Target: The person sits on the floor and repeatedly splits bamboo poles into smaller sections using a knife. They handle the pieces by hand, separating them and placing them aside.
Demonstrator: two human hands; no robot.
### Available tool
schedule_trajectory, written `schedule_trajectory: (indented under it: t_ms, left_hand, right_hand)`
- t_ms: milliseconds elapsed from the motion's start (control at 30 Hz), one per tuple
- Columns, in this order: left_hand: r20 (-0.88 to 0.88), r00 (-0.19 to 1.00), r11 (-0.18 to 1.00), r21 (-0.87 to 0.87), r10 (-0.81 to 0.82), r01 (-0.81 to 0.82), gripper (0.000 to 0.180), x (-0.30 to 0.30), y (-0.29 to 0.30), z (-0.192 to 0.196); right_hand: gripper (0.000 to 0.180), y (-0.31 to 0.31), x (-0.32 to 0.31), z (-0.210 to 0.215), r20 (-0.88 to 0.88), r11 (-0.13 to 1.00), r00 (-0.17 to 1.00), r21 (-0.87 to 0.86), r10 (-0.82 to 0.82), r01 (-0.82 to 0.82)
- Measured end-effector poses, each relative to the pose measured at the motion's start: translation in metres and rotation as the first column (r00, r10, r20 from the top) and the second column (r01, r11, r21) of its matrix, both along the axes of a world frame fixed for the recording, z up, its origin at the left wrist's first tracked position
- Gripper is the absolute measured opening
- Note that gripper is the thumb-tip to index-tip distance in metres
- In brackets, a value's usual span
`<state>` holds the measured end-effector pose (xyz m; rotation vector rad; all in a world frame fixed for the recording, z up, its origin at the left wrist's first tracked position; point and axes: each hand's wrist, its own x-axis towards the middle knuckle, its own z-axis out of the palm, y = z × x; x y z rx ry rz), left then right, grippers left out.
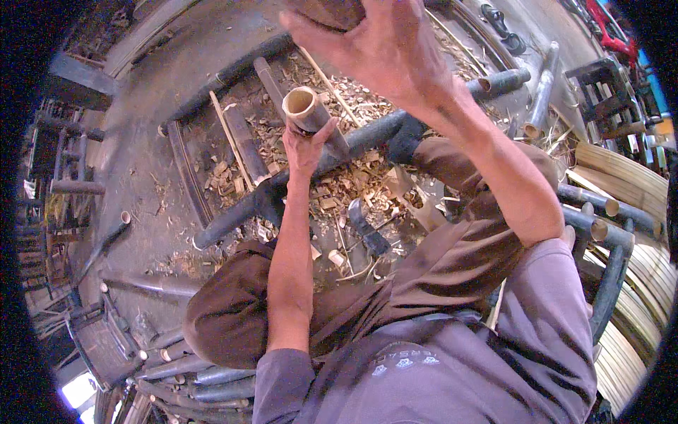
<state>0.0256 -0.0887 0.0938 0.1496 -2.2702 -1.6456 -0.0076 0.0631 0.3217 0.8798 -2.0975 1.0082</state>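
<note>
My left hand [305,150] is closed round a dark bamboo tube [304,106], whose pale, hollow cut end tilts up toward me. Above it and to the right, at the top edge, my right hand [385,53] is raised with the thumb stretched out to the left. A dark brown rounded block [328,13] sits between that thumb and the fingers; most of it is cut off by the picture's edge. Both hands are over a frame of dark bamboo poles [374,131] lying on the floor. My legs are folded beside the frame.
Pale wood chips [339,184] are strewn inside and around the frame. A tool with a curved metal head [364,222] lies among them near my shins. Bamboo poles [212,381] are stacked at lower left, split strips [621,339] at right. Sandals [503,30] rest far right.
</note>
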Motion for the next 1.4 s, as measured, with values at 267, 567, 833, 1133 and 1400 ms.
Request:
schedule_trajectory:
  t_ms: [267, 567, 833, 1133, 1400]
  left_hand:
    - [-0.108, 0.993, 0.998, 0.026, -0.049, 0.052, 0.059, 0.001, 0.001, -0.011]
    - [-0.048, 0.979, 0.957, 0.207, -0.197, 0.203, 0.057, -0.006, 0.006, -0.03]
    - [0.014, 0.981, 0.963, 0.193, -0.195, 0.188, 0.057, -0.003, 0.002, -0.052]
    - [0.064, 0.996, 0.992, 0.107, -0.069, 0.062, 0.045, 0.007, 0.002, -0.026]
    - [-0.317, 0.947, 0.979, 0.203, 0.051, 0.015, 0.057, -0.011, 0.0, 0.024]
  right_hand:
    - [0.065, 0.016, 0.016, -0.047, 0.351, 0.899, 0.936, 0.402, 0.025, -0.175]
    - [0.07, 0.041, 0.023, -0.073, 0.467, 0.881, 0.881, 0.445, -0.073, -0.163]
    - [0.078, 0.051, 0.03, -0.104, 0.345, 0.983, 0.938, 0.169, 0.002, -0.064]
    - [0.083, 0.082, 0.035, -0.12, 0.642, 0.93, 0.765, 0.309, -0.047, -0.201]
    - [0.074, 0.2, -0.056, -0.21, 0.795, 0.688, 0.36, 0.096, -0.488, 0.719]
